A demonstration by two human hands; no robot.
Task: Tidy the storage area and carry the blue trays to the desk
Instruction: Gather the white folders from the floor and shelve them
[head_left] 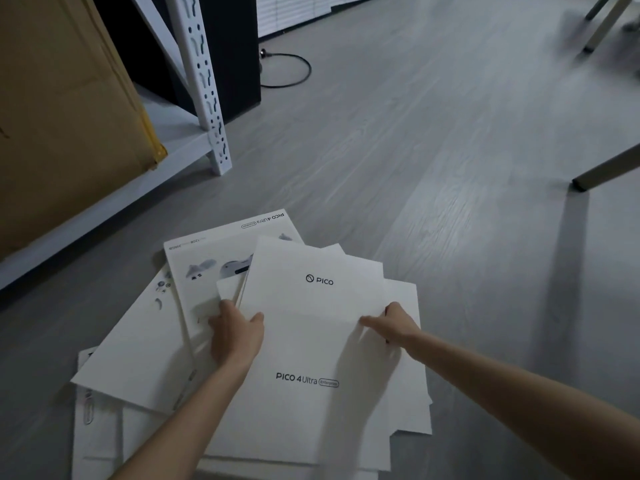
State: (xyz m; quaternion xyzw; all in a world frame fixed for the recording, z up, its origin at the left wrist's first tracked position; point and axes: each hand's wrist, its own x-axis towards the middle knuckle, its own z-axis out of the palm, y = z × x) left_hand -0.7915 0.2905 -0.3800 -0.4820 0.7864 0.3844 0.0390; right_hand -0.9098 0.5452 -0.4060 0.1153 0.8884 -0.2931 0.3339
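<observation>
White card sleeve [311, 344], left hand [236, 333], right hand [395, 324] gripping

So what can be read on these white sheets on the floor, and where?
"PICO", with a round logo: upper part of the top sheet.
"PICO 4 Ultra Enterprise": lower part of that sheet.
"PICO 4 Ultra Enterprise", upside down: far edge of the sheet behind.
Small print at its corner: too blurred to read.

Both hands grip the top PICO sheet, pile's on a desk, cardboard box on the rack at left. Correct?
One error: the pile lies on the grey floor, not a desk; the head view shows it. Left hand and right hand grip the top PICO sheet, cardboard box on the rack at left.
</observation>
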